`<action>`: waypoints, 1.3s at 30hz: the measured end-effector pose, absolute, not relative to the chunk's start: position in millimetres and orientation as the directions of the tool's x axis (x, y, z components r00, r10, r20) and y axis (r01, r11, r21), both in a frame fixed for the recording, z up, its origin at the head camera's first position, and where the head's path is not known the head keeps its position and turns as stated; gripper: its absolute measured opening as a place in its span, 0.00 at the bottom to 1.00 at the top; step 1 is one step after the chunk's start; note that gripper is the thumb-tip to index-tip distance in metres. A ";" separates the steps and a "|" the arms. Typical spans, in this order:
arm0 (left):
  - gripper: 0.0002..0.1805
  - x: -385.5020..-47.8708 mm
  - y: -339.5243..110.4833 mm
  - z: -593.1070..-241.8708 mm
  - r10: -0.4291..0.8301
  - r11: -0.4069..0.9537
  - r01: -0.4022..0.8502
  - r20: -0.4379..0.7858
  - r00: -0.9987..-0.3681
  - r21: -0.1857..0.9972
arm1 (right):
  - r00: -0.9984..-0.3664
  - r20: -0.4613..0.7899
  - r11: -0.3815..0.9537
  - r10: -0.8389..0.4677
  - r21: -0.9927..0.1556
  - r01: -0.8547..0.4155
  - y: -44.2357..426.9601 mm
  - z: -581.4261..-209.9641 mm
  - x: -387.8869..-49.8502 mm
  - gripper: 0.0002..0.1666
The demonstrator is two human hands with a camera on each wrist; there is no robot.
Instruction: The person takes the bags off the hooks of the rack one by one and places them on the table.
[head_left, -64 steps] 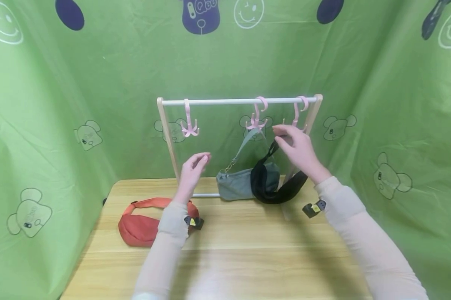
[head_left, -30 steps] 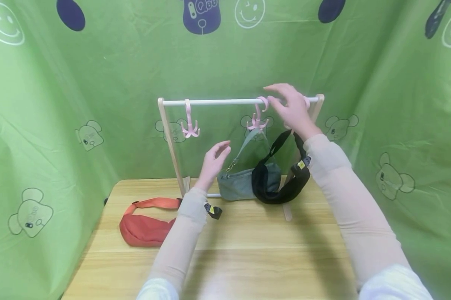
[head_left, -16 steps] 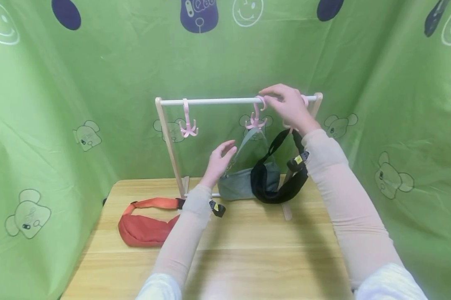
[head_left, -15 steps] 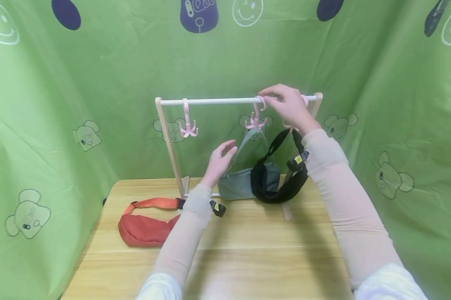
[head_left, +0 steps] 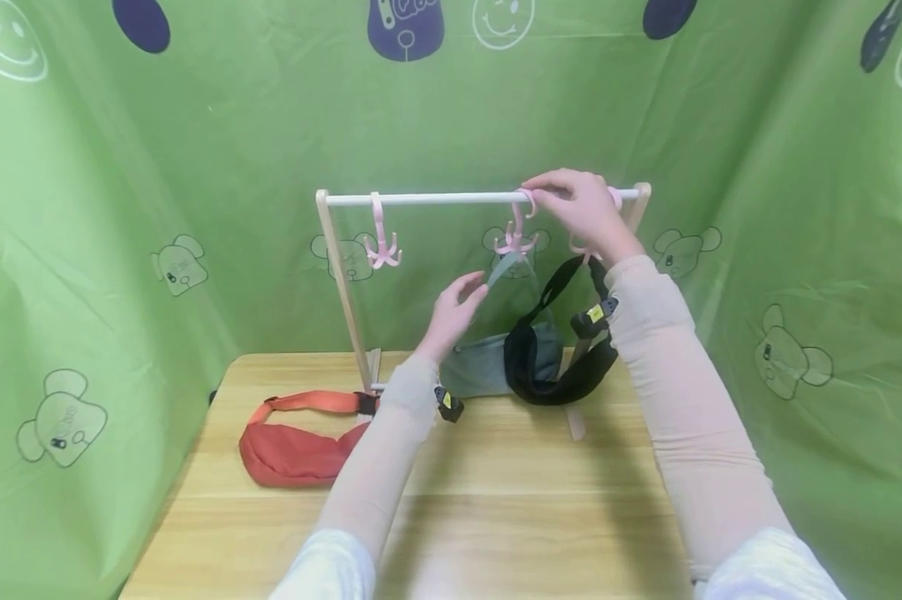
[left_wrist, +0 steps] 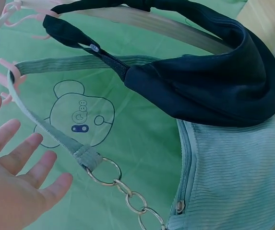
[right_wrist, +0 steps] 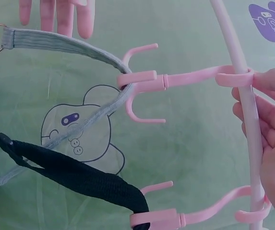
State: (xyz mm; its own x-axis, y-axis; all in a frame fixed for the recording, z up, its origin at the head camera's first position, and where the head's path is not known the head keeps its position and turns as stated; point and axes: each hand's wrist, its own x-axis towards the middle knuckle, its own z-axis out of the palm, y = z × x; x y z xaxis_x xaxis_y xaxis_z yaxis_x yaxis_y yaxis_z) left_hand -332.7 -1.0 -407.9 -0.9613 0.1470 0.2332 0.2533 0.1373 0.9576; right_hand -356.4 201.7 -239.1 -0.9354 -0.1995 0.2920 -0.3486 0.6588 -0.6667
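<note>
My right hand [head_left: 589, 212] is at the rail of a small rack, its thumb and fingers pinching the curved top of the middle pink hook [right_wrist: 195, 79]. From that hook hangs a grey-green corduroy handbag [left_wrist: 238, 167] by its strap [right_wrist: 65, 43], which has a metal ring chain. My left hand [head_left: 454, 315] is beside this strap, fingers spread and holding nothing. A black shoulder bag [head_left: 526, 367] hangs from the right-hand pink hook [right_wrist: 161, 219], partly in front of the grey-green one. At the left, a red bag [head_left: 293, 454] lies on the table, partly covered by my left forearm.
The rack has a white rail [head_left: 451, 199] and wooden side posts [head_left: 343, 292]. Another pink hook [head_left: 381, 237] hangs near its left end with no bag on it. The wooden table [head_left: 511, 517] stands before a green printed curtain [head_left: 226, 150].
My right hand has moved up from the black bag's strap to the top of the middle hook. My left hand has moved right and up, towards the grey-green strap.
</note>
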 end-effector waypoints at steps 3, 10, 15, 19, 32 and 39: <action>0.23 -336.2 3.5 -407.4 0.148 0.153 0.260 0.238 -0.960 0.954 | -0.934 0.296 0.658 -0.202 -0.665 -0.353 203.0 -239.2 -357.0 0.24; 0.23 -341.4 8.4 -409.6 0.156 0.170 0.256 0.231 -0.960 0.952 | -0.929 0.308 0.666 -0.205 -0.651 -0.363 203.1 -238.8 -357.8 0.24; 0.24 -344.2 9.0 -413.2 0.160 0.176 0.245 0.218 -0.963 0.953 | -0.929 0.303 0.657 -0.210 -0.660 -0.364 201.6 -238.8 -356.9 0.25; 0.23 -345.2 7.7 -414.7 0.156 0.162 0.249 0.224 -0.962 0.955 | -0.927 0.306 0.650 -0.217 -0.664 -0.371 199.2 -238.7 -356.4 0.26; 0.20 -343.2 -1.2 -419.5 0.089 0.133 0.234 0.223 -0.971 0.963 | -0.925 0.308 0.650 -0.224 -0.660 -0.377 195.0 -238.5 -354.7 0.26; 0.19 -340.4 -5.0 -416.6 0.076 0.061 0.224 0.219 -0.973 0.973 | -0.921 0.320 0.649 -0.221 -0.656 -0.384 196.8 -239.6 -355.4 0.26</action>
State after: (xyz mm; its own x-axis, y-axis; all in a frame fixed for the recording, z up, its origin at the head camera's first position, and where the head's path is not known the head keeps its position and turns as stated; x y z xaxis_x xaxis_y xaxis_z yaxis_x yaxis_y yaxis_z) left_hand -340.4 -5.0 -416.6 -0.9727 0.0760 0.2193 0.2241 0.0611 0.9727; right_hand -355.4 196.8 -239.6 -0.9212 -0.2212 0.3200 -0.3840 0.6495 -0.6563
